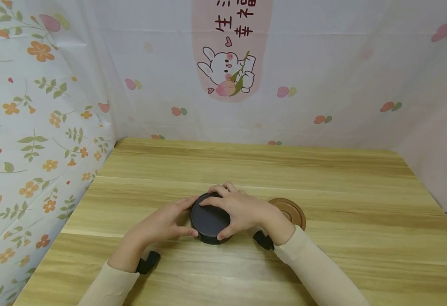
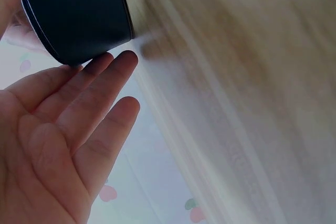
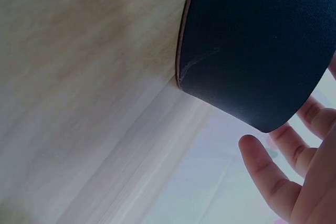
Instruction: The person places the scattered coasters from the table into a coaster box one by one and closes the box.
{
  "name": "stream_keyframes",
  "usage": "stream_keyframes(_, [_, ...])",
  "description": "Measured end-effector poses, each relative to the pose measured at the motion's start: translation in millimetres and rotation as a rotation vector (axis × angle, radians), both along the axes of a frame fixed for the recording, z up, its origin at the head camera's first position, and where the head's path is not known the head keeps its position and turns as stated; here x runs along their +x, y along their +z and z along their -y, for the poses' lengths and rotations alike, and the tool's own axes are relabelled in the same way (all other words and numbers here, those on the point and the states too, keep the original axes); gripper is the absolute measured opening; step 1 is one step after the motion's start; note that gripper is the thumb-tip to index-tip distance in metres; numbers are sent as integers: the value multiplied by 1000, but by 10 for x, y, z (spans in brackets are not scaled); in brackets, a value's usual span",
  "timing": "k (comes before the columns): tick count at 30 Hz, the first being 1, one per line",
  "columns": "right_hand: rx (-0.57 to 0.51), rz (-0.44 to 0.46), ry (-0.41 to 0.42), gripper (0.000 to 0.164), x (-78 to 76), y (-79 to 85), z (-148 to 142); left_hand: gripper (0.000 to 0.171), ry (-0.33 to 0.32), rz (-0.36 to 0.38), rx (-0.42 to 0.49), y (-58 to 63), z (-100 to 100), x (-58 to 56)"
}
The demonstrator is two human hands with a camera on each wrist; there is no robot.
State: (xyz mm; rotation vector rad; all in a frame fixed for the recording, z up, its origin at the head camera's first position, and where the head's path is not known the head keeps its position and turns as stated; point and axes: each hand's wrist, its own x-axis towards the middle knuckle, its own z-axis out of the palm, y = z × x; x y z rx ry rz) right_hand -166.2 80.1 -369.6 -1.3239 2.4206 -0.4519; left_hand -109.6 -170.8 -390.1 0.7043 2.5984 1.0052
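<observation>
A round container covered in dark leather [image 1: 210, 217], with stitching around its flat top, stands on the wooden table. From its left side my left hand [image 1: 165, 222] holds it, thumb at the front and fingers toward the back. My right hand [image 1: 242, 209] grips it from the right, thumb at the near rim and the other fingers over the top and far side. In the left wrist view some fingertips [image 2: 100, 64] touch the dark wall. The right wrist view shows the container's smooth side [image 3: 252, 45] with a pale scuff. Its inside is hidden.
A round brown disc [image 1: 297, 209] with concentric rings lies to the right, partly behind my right forearm. Black wrist mounts [image 1: 263, 240] sit by both wrists. The wooden table [image 1: 342, 191] meets a printed cloth [image 1: 323, 63] at the back and left.
</observation>
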Motion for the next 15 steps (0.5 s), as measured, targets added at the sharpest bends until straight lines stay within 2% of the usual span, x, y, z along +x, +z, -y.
stream_keyframes(15, [-45, 11, -15, 81, 7, -10, -113, 93, 11, -8, -31, 1, -7, 5])
